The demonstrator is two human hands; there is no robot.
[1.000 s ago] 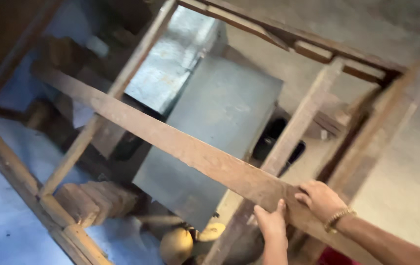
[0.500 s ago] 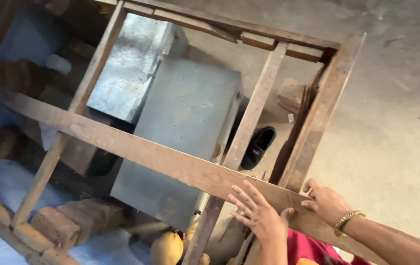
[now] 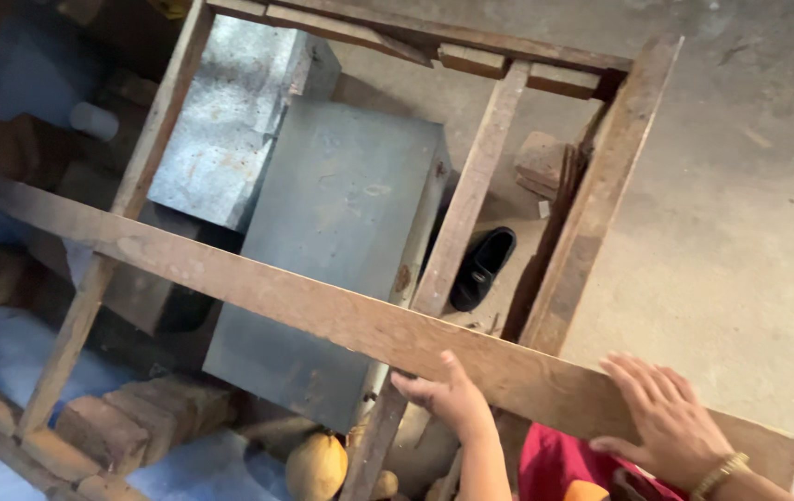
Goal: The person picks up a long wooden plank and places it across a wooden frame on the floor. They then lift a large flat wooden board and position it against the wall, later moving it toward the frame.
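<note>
Over at 8 o'clock a row of reddish bricks is stacked along the low edge of a rough wooden frame, with blue-lit floor behind it. Higher up, around 11 o'clock, a galvanized metal box is seen under the frame, and a bigger grey metal box is butted right against it, filling the middle. Down at 6 o'clock a yellowish gourd-like thing is tucked beside the frame's upright; what it is exactly can't be told.

A long worn wooden plank is laid diagonally across the whole frame, running from 9 o'clock down to 4 o'clock. The left hand is curled over the plank's lower edge near 6 o'clock, fingers hooked on top and thumb underneath, so the board is gripped. A black shoe is spotted on the concrete just past the middle rail, roughly dead centre-right, with a brick chunk near it at 1 o'clock.

The right hand is pressed flat on the plank's top face at 5 o'clock, fingers spread and not closed round anything, a gold bracelet worn on the wrist. Red fabric is visible between the two arms.
</note>
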